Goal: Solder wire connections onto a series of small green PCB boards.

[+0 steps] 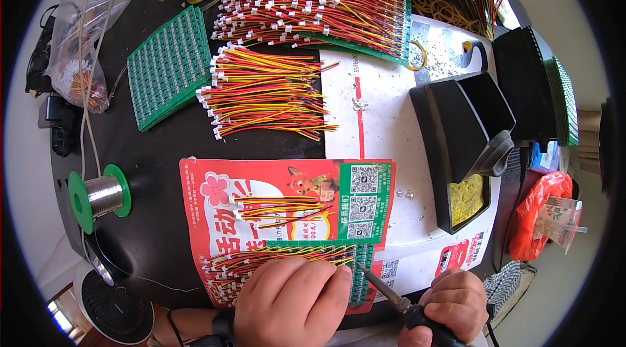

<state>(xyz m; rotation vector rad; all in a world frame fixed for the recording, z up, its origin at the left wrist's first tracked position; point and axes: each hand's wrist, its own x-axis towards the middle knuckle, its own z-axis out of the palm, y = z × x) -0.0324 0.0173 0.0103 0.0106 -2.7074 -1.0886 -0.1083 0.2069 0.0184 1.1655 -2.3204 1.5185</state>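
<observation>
My right hand (453, 304) is wrapped round the dark handle of a soldering iron (398, 300), whose metal tip points at the right side of a green circuit board (360, 288). Across that board lie rows of red, yellow and black wires (280, 257) with white connectors at their left ends. Curled over the board, my left hand (293, 301) pinches at the wires close to the iron's tip; its fingertips are partly hidden. A red printed sheet (195, 190) lies under the board. Just beyond, a small bunch of loose wires (280, 207) rests on the sheet.
A solder spool (104, 195) stands at the left. Farther back are a wire pile (274, 96), stacked green boards (168, 66) and wired boards (313, 8). On the right are a black iron stand (456, 125) with yellow sponge (468, 200) and a red bag (538, 216).
</observation>
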